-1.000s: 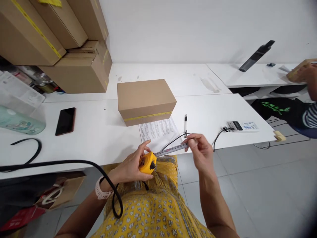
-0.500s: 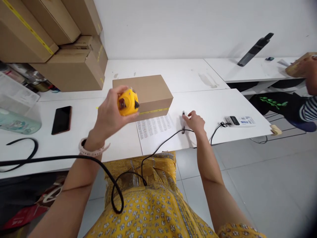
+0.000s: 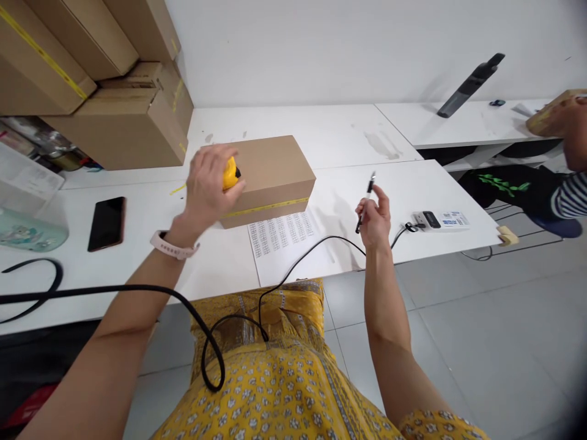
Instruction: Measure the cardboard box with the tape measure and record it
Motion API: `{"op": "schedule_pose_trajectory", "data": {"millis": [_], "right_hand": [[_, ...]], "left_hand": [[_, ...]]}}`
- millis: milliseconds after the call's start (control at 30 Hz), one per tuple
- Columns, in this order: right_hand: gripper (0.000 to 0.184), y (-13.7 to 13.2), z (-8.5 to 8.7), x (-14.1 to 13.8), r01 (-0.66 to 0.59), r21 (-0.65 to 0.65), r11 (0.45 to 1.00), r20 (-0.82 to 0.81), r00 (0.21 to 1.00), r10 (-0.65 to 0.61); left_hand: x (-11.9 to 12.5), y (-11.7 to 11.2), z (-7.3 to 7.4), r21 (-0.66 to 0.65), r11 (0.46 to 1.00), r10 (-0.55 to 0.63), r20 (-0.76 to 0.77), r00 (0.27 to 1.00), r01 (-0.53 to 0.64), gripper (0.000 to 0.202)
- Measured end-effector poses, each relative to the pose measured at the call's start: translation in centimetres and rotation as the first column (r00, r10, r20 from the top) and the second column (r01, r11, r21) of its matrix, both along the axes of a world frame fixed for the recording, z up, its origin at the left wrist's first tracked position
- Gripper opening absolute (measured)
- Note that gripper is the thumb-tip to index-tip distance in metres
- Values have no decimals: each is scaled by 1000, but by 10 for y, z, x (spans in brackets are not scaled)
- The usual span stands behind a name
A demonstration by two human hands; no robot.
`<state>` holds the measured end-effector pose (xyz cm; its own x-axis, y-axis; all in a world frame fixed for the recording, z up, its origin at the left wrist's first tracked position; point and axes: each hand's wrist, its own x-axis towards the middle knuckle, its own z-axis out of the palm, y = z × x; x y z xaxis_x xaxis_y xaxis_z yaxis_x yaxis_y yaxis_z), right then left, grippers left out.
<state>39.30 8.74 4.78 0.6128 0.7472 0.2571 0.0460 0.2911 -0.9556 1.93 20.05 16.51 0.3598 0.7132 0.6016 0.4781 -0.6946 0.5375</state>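
Note:
My left hand (image 3: 207,182) is wrapped round a yellow tape measure (image 3: 230,173) and holds it against the left end of a small cardboard box (image 3: 270,171) on the white table (image 3: 403,189). A pink watch is on that wrist. My right hand (image 3: 375,215) is raised above the table to the right of the box, fingers pinched on a black pen (image 3: 365,200) that points up. A printed sheet (image 3: 282,235) lies in front of the box.
Big cardboard boxes (image 3: 114,116) are stacked at the back left. A black phone (image 3: 106,222) lies left of the box. A black cable (image 3: 183,305) crosses the table edge and my lap. A small white device (image 3: 440,219) lies at right; another person's arm (image 3: 573,189) is at far right.
The tape was drawn out between both hands, then retracted. My left hand carried the tape measure up to the box's left end. My right hand reached to the table and lifted the pen.

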Motion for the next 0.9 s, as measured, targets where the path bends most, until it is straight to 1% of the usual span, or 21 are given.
{"op": "schedule_pose_trajectory", "data": {"millis": [33,67,100,133,167,200,267,333,400,467,533,600,667,733,800,833,900], "right_hand": [[50,-2,6,4,-13,43,999,-50,999,15],[52,-4,12,7,-40,90,995,-89,995,48],[52,-6,19,10,-74,138,988,-106,990,89],[52,-9,26,11,-106,175,979,-97,988,124],[51,-13,33,11,-130,192,973,-65,987,145],[50,-17,40,10,-144,190,971,-22,988,151],[48,-24,52,4,-144,159,977,56,989,137],[43,-31,60,-5,-142,140,980,69,989,133],[35,-35,64,-17,-150,125,981,46,988,145],[43,-35,62,-30,-177,68,982,15,984,176],[56,-32,54,-44,-247,-24,969,-24,969,247],[67,-28,41,-58,-353,-120,928,-68,935,347],[67,-24,23,-71,-428,-216,878,-96,904,417],[56,-22,4,-80,-419,-318,850,-109,907,406],[45,-21,-12,-85,-345,-391,853,-78,936,343],[44,-20,-18,-86,-306,-404,862,-51,948,313],[41,-20,-24,-88,-272,-395,877,-9,956,293]], "left_hand": [[9,-13,-9,58,997,-45,22,999,44,47],[19,-27,-20,81,991,-103,-3,995,102,38],[29,-41,-34,73,979,-186,-72,980,191,31],[40,-53,-50,28,957,-282,-147,948,289,26],[51,-64,-65,-34,928,-371,-215,904,372,26],[61,-72,-81,-98,903,-429,-272,861,419,33],[76,-80,-107,-152,890,-455,-306,836,429,39],[86,-83,-123,-170,899,-438,-320,840,404,35],[92,-85,-130,-180,906,-423,-339,840,383,25],[94,-92,-132,-186,907,-421,-360,833,378,25],[95,-104,-133,-198,901,-434,-408,804,385,36],[94,-117,-135,-226,893,-450,-477,755,390,51],[92,-130,-138,-248,885,-465,-539,702,395,66],[90,-140,-140,-246,878,-472,-576,667,410,74],[88,-147,-140,-233,879,-466,-606,644,416,77],[88,-148,-140,-229,882,-459,-621,636,413,77],[88,-149,-138,-221,888,-444,-642,624,404,76]]}}
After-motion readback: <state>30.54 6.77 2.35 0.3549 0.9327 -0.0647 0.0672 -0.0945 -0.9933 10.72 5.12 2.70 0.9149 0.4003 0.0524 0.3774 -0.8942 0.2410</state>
